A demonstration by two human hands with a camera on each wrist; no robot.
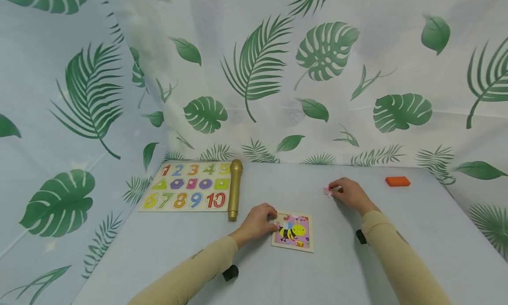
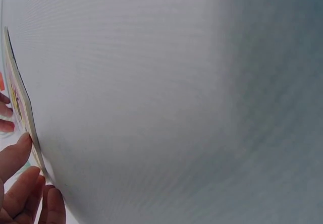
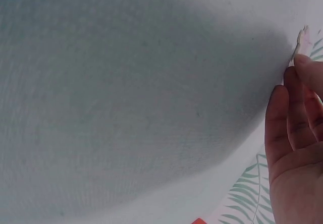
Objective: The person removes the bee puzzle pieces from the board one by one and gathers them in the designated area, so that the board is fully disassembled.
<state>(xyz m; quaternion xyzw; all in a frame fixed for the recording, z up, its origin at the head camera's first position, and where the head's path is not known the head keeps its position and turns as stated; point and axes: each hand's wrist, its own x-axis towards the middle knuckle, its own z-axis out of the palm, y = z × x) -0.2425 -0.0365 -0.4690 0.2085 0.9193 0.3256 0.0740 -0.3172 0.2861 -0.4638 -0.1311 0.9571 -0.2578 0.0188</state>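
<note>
The right hand [image 1: 349, 194] pinches one pink piece [image 1: 327, 191]; the left hand [image 1: 257, 223] grips the left edge of one bee puzzle [image 1: 295, 230], flat on the tabletop [image 1: 278, 186]. The step seems to be handling a loose piece while steadying the puzzle; the next move likely calls for a secure pinch. Farther out: one number board [image 1: 185, 191] (ten numbers, five shapes), one microphone [image 1: 234, 192], one orange block [image 1: 397, 181].

Free: far table [image 1: 282, 186] between gold microphone [image 1: 235, 190] and right grip [image 1: 349, 195] with pink piece [image 1: 327, 191]; gap from that grip to orange block [image 1: 397, 181] | Blocked: left by microphone beside number board [image 1: 184, 188] (flat, so low), nearer by left grip [image 1: 257, 222] at bee puzzle [image 1: 293, 230], rear by leaf-print cloth [image 1: 270, 93]
</note>
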